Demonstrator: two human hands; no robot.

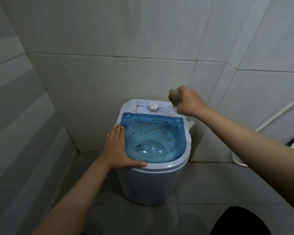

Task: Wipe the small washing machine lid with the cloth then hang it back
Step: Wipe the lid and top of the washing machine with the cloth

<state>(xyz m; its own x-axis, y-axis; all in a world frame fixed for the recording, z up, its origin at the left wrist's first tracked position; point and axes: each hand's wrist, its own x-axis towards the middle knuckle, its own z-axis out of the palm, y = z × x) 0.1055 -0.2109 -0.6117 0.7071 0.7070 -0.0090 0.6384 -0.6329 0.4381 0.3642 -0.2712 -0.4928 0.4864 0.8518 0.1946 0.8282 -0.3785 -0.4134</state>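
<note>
Blue lid (153,138) speckled; left hand (116,148) flat on edge; right hand (188,102) clutches cloth (174,96).

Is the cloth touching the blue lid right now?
No. The right hand holds the bunched cloth raised above the machine's back right corner, clear of the blue lid, which shows yellowish specks.

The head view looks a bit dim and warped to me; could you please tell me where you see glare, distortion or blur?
In the head view, the light is dim and even; small white glints sit on the blue lid near its front dome; the wall tile lines bend outward from wide-angle distortion; the cloth in the right hand looks soft, while the left hand is sharp.
</note>
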